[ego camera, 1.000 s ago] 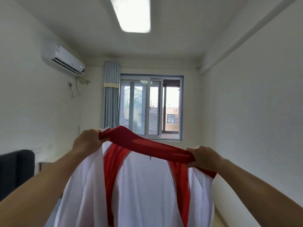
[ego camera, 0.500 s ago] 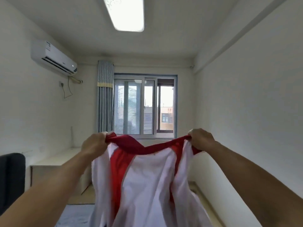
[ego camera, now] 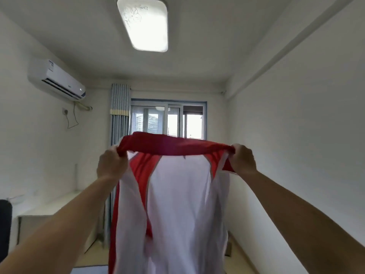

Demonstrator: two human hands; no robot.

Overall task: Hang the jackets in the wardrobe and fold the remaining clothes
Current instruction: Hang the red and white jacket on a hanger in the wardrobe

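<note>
A white jacket (ego camera: 183, 204) with a red collar and red shoulder stripes hangs spread out in front of me, at arm's length. My left hand (ego camera: 111, 164) grips the left end of the red collar. My right hand (ego camera: 243, 160) grips the right end of it. The collar is pulled nearly straight between the two hands. The jacket's lower part runs out of the bottom of the frame. No wardrobe and no other clothes are in view.
A window (ego camera: 167, 121) with a striped curtain (ego camera: 119, 123) fills the far wall. An air conditioner (ego camera: 55, 79) hangs high on the left wall above a white desk (ego camera: 49, 206). A dark chair back (ego camera: 5, 226) shows at the left edge. A bare white wall runs along the right.
Both hands have lifted the jacket higher and drawn the collar straighter. The view has tilted up, so more ceiling shows.
</note>
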